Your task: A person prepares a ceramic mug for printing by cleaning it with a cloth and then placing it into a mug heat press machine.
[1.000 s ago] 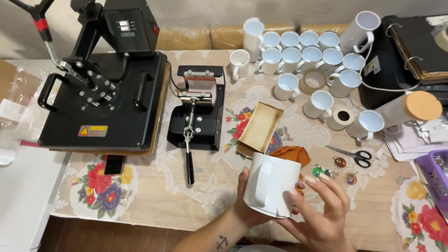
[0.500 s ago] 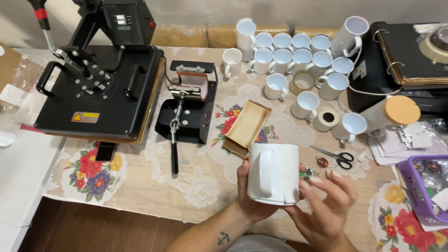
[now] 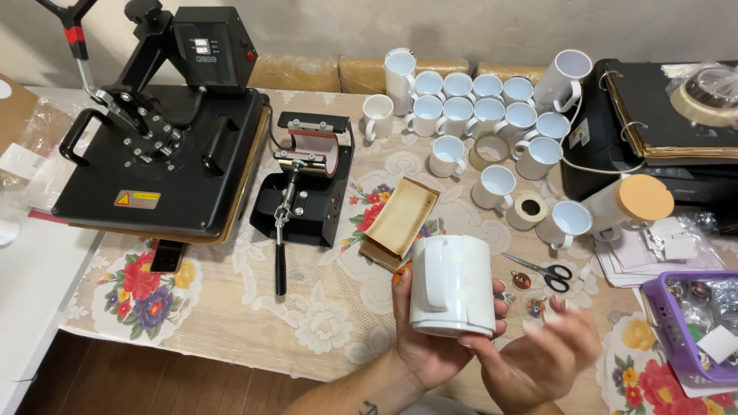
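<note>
White mug (image 3: 452,284) in left hand (image 3: 427,347) fingers, upside-down.

Your two hands sit at the bottom centre of the frame, and both are bare: no gloves, no rings, no watch or bracelet at either wrist. Your left hand (image 3: 430,350) leads into a bare forearm with no sleeve on it, and a small dark tattoo shows near the bottom edge. Your right hand (image 3: 542,361) is slightly blurred, fingernails short and unpainted.
</note>
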